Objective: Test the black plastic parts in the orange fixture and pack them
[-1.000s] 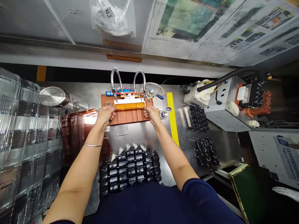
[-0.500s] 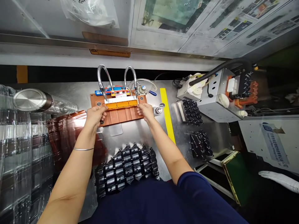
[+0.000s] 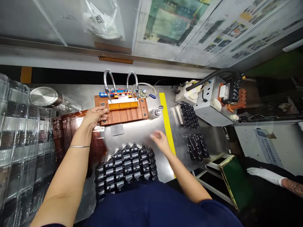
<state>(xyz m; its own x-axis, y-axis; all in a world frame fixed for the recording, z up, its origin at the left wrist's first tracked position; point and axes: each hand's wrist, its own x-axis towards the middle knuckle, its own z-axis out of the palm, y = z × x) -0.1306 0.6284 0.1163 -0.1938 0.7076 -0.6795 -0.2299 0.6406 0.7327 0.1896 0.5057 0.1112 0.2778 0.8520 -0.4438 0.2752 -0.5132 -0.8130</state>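
An orange perforated strip [image 3: 123, 105] lies along the front of a white bar on the copper-brown fixture [image 3: 125, 117]. At the strip's left end is my left hand [image 3: 96, 116], its fingers over the fixture's left edge; whether they pinch the strip is too small to tell. My right hand [image 3: 161, 141] is off the fixture, above the metal table [image 3: 142, 135], blurred, with its fingers curled; nothing can be made out in it. Two flexible metal hoses [image 3: 132, 75] arch down to the bar's ends.
Black ribbed parts [image 3: 127, 167] are piled near my body. A glass bottle [image 3: 56, 99] and clear trays [image 3: 19, 142] stand left. A small bottle [image 3: 155, 113] is beside the fixture, a machine [image 3: 210, 101] farther right. Another person's white-gloved hand [image 3: 264, 175] shows at right.
My right hand has let go of the strip's right end and moved down and right, toward my body. My left hand stays by the left end. The view has shifted slightly.
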